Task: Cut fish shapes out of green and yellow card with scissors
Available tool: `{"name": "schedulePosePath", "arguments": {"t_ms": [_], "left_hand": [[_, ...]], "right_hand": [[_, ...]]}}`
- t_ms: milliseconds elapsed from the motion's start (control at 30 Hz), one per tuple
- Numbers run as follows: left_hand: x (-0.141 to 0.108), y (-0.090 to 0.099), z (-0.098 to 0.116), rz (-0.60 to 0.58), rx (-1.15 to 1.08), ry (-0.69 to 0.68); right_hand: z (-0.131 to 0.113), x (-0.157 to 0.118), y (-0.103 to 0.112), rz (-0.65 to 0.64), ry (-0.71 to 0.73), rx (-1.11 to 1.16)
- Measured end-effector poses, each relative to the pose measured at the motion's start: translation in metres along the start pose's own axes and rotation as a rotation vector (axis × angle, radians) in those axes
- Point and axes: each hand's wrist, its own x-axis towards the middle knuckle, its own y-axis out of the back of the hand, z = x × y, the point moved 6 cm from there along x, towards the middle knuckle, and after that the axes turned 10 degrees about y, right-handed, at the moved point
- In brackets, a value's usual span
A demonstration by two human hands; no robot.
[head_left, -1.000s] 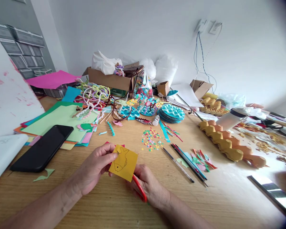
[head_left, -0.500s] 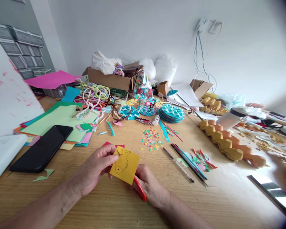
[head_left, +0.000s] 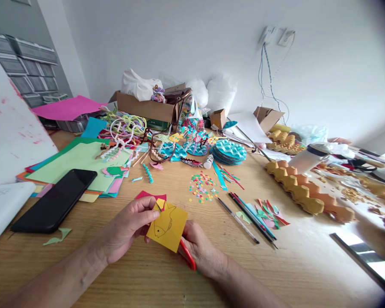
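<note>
A yellow paper square (head_left: 176, 226) with a fish drawn on it is pinched between the thumb and fingers of my left hand (head_left: 134, 224). Near its upper left edge a slit shows, with a bit of scissor blade in it. My right hand (head_left: 197, 246) is closed round red-handled scissors (head_left: 188, 255), mostly hidden under the paper. Behind my left fingers a red paper piece (head_left: 143, 195) lies on the table.
A black phone (head_left: 56, 199) and coloured paper sheets (head_left: 73, 160) lie left. Pencils (head_left: 253, 218), paper scraps (head_left: 269, 214) and confetti dots (head_left: 203, 186) are right of centre. Egg-carton strips (head_left: 301, 188) stand further right, near a dark, blurred shape (head_left: 377, 233) at the edge.
The slit near the paper's upper left edge has opened wider, and red shows through it. The view has shifted slightly; the hands keep nearly the same pose.
</note>
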Motion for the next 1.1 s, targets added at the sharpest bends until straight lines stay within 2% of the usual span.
{"name": "schedulePosePath", "arguments": {"t_ms": [200, 367, 500, 600, 767, 867, 1000, 1100], "left_hand": [[0.002, 0.003, -0.004, -0.050, 0.038, 0.043], [-0.003, 0.011, 0.002, -0.074, 0.153, 0.064], [-0.013, 0.028, 0.016, -0.034, 0.257, 0.057], [-0.017, 0.043, 0.025, 0.022, 0.244, 0.072], [-0.007, 0.054, 0.032, -0.009, 0.196, 0.067], [0.003, 0.055, 0.034, 0.014, 0.165, 0.053], [0.012, 0.056, 0.035, 0.129, 0.112, 0.018], [0.016, 0.048, 0.032, 0.125, 0.039, -0.002]], "right_hand": [[0.012, -0.004, -0.001, -0.023, -0.069, 0.035], [0.016, -0.007, 0.016, -0.056, -0.206, -0.029], [0.006, -0.008, 0.032, -0.238, -0.200, -0.377], [-0.002, -0.011, 0.035, -0.361, -0.164, -0.660], [-0.014, -0.023, 0.033, -0.452, -0.256, -0.976], [-0.023, -0.031, 0.037, -0.427, -0.316, -1.045], [-0.025, -0.042, 0.050, -0.277, -0.462, -1.168], [-0.020, -0.047, 0.053, -0.236, -0.593, -1.222]]}}
